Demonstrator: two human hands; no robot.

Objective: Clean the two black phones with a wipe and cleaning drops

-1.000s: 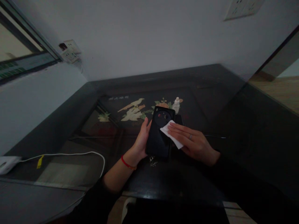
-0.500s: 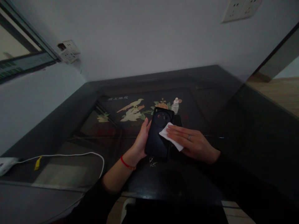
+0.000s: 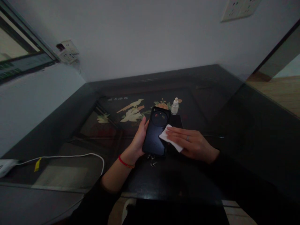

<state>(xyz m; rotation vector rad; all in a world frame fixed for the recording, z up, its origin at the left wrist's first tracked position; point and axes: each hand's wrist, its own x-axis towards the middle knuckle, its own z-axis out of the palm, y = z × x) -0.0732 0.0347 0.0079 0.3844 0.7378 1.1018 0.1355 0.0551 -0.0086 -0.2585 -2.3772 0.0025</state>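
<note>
My left hand [image 3: 138, 140] grips a black phone [image 3: 155, 131] by its left edge, back side up, with the round camera ring at the far end. My right hand [image 3: 191, 143] lies with fingers stretched flat, pressing a small white cloth [image 3: 169, 139] against the phone's right side. A ring shows on one right finger. A red string sits on my left wrist. A small charm hangs below the phone's near end.
A small clear dropper bottle [image 3: 174, 106] stands just beyond the phone on the dark glass-topped table [image 3: 211, 112] with bird and flower inlay. A white cable [image 3: 70, 155] runs to a white device [image 3: 6, 166] at the left edge. Walls close off the far side.
The phone has tilted a little to the left and flatter. The cloth under my right fingers has slid down the phone's back, away from the camera ring.
</note>
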